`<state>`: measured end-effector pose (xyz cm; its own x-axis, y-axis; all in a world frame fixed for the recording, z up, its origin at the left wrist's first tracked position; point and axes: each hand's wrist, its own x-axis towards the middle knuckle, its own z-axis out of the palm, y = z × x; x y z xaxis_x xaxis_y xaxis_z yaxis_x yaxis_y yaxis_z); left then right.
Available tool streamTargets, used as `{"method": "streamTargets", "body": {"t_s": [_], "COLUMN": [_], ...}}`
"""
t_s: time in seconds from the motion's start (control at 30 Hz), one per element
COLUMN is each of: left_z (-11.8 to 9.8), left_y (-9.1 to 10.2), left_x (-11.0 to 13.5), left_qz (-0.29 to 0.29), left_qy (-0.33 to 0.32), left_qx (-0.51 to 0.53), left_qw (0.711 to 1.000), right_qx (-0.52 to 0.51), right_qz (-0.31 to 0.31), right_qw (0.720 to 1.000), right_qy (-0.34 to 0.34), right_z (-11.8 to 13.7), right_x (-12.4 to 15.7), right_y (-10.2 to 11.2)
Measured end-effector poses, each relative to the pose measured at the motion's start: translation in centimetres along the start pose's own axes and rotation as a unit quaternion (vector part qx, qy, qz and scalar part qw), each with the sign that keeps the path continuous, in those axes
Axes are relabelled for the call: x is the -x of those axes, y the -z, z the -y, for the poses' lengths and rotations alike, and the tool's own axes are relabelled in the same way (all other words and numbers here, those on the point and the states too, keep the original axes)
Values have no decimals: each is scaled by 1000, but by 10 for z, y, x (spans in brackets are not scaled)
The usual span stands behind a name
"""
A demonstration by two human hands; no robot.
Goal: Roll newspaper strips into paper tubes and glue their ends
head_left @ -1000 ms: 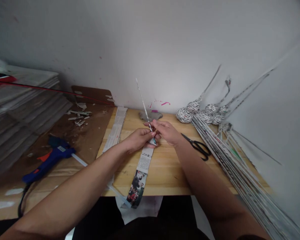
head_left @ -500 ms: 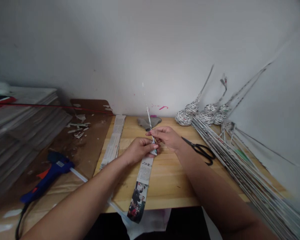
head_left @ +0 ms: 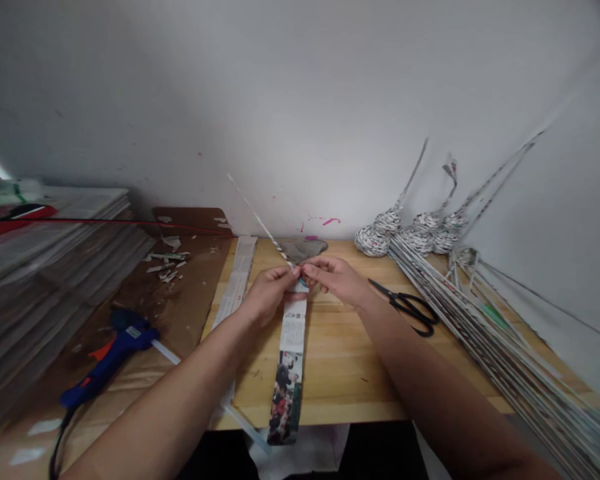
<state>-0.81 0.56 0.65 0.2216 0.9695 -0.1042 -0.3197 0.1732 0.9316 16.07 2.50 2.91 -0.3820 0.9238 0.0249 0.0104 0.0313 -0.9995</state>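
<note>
A newspaper strip (head_left: 293,333) hangs from my fingers toward the table's front edge, flat and printed with text and a dark photo. Its upper part is rolled into a thin paper tube (head_left: 255,215) that slants up and to the left. My left hand (head_left: 273,290) pinches the strip where flat paper meets the tube. Close beside it, my right hand (head_left: 333,277) is closed on the same spot, thumb and fingertips at the paper's edge. The fingers partly hide the rolled section. Behind the hands lies a grey cloth (head_left: 305,249).
Black scissors (head_left: 410,307) lie to the right, near a bundle of paper tubes (head_left: 460,340). Woven paper gourds (head_left: 373,240) stand against the wall. A stack of newspaper strips (head_left: 235,287) lies left, beyond it a blue glue gun (head_left: 113,357) and piled paper (head_left: 80,253).
The paper tube has swung from nearly upright to a leftward slant. My hands have come up slightly, and the strip hangs straighter. The view has shifted a little to the left.
</note>
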Motion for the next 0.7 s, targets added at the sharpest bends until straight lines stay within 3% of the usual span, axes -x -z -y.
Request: {"method": "streamTargets", "body": {"t_s": [0.13, 0.47, 0.7], "left_z": [-10, -9, -7], "left_y": [1, 2, 6], "left_x": [-1, -1, -5], "left_qz": [-50, -59, -54], "left_qy": [20, 35, 20], "left_qx": [58, 75, 45], "left_qw": [997, 995, 997], "right_qx": [-9, 40, -22], "right_qz": [-28, -62, -58], "right_qw": [999, 997, 998], "right_qy": [-23, 3, -19], "right_z": [-2, -18, -14], "right_x": [1, -5, -3], "right_y": [-9, -14, -19]}}
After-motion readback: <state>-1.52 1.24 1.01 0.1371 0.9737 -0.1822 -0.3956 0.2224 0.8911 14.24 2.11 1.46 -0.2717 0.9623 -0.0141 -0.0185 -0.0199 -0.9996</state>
